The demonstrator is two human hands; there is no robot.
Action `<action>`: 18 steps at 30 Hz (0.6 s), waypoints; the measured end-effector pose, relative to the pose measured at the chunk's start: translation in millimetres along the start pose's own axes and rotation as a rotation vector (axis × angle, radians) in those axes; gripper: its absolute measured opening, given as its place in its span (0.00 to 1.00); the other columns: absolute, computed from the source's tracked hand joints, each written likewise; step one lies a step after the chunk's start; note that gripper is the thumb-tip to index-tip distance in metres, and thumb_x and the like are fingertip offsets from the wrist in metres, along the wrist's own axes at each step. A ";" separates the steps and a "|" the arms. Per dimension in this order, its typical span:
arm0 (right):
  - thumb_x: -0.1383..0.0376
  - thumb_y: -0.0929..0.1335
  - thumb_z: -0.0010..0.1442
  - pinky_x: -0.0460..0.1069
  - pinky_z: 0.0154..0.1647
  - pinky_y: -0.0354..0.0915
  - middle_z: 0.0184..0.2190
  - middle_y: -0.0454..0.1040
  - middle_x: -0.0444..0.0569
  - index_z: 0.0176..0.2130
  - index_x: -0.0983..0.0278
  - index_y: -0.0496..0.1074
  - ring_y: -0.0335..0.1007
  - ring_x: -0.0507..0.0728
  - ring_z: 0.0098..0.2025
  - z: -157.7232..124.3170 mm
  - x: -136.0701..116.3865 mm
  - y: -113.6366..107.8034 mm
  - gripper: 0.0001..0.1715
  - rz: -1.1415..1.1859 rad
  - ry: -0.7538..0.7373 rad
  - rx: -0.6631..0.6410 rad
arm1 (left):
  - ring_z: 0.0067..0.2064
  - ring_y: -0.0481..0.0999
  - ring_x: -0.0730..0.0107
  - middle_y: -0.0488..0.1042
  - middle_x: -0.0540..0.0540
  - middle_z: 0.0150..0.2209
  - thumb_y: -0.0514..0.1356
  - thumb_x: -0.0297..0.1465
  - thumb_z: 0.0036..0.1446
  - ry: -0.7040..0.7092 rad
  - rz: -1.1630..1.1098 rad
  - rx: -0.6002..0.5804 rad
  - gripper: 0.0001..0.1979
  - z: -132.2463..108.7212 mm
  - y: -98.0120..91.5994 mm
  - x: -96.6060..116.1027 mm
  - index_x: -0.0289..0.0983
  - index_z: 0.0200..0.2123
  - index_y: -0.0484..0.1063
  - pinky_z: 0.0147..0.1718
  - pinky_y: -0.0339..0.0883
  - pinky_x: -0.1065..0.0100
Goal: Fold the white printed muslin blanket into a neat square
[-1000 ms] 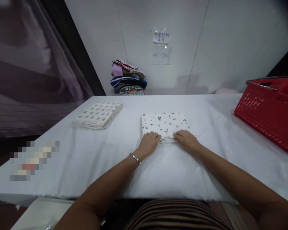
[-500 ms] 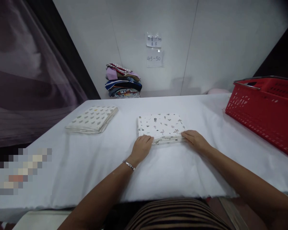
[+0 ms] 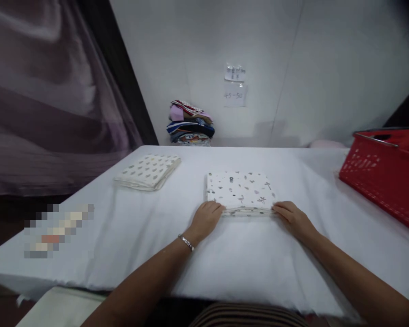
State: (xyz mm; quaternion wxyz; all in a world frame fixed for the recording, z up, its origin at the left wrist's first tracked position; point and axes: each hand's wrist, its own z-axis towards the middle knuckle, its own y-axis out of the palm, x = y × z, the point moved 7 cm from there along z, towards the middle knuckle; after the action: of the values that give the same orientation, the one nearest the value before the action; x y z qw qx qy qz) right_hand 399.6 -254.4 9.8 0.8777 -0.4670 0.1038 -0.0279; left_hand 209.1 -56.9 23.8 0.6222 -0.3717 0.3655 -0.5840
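In front of me lies a folded white cloth [image 3: 241, 188] printed with small plants and animals, its layered fold edge facing my body. My left hand [image 3: 207, 219], with a bracelet on the wrist, grips the near left corner. At the near right corner, my right hand [image 3: 295, 219] has its fingers pressed together on the edge. The thumbs and the cloth's underside are hidden. Farther left rests a second folded cloth [image 3: 148, 171], cream with grey-green leaf-like shapes, apart from both hands.
A white-covered table [image 3: 252, 263] carries everything. The red plastic basket [image 3: 385, 177] with a metal handle stands at the right. Behind the far edge is a pile of folded fabrics [image 3: 191, 127] by the wall. A pixelated item [image 3: 59, 231] lies at the left.
The view has shifted, so things appear farther right and lower. My right fingertips have moved slightly outward to the corner's edge. The left hand keeps its place on the cloth.
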 end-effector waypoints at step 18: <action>0.60 0.61 0.62 0.62 0.55 0.60 0.56 0.65 0.50 0.60 0.56 0.58 0.59 0.62 0.58 56.3 -62.2 22.3 0.27 -0.002 -0.186 -0.103 | 0.41 0.68 0.69 0.72 0.46 0.36 0.50 0.30 0.62 -0.196 -0.219 0.076 0.11 -10.9 -13.2 -16.7 0.38 0.34 0.72 0.40 0.61 0.65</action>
State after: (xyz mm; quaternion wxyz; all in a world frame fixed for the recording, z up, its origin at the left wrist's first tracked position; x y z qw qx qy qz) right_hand 349.5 -187.0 31.6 0.8584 -0.5121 0.0227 0.0202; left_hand 192.6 -41.2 30.9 0.6011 -0.4410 0.2378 -0.6226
